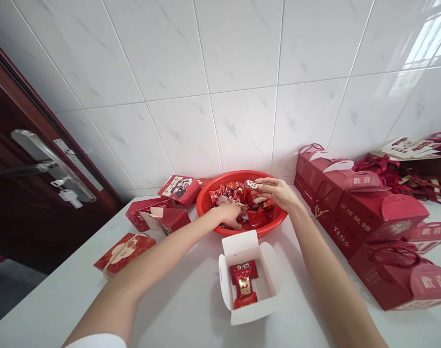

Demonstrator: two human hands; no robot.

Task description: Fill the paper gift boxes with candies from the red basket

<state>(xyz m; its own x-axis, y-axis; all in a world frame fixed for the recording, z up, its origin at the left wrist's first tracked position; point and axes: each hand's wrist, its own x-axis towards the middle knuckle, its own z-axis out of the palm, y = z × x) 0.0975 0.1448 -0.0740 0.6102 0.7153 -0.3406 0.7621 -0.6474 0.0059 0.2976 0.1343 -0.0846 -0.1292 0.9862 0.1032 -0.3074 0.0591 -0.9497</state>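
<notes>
A red plastic basket (205, 217) by the wall holds many wrapped sweets (257, 218), mostly red. My left hand (228, 213) reaches down among them. Its fingers curl into the pile, and what they grip is hidden. At the basket's right side, my right hand (276, 191) pinches a small wrapped sweet (255, 185) with a white label between thumb and fingertips. In front of the basket stands an open box (266, 285), white inside, its flaps spread outward. Several red wrapped sweets (244, 282) lie on its bottom.
Left of the basket lie several small red gift boxes (182, 189), one with a string handle (124, 253). Along the right stands a row of larger red boxes (378, 217). Behind them are red ribbons (398, 176) and printed cards (409, 146). A door handle (42, 166) is at the left.
</notes>
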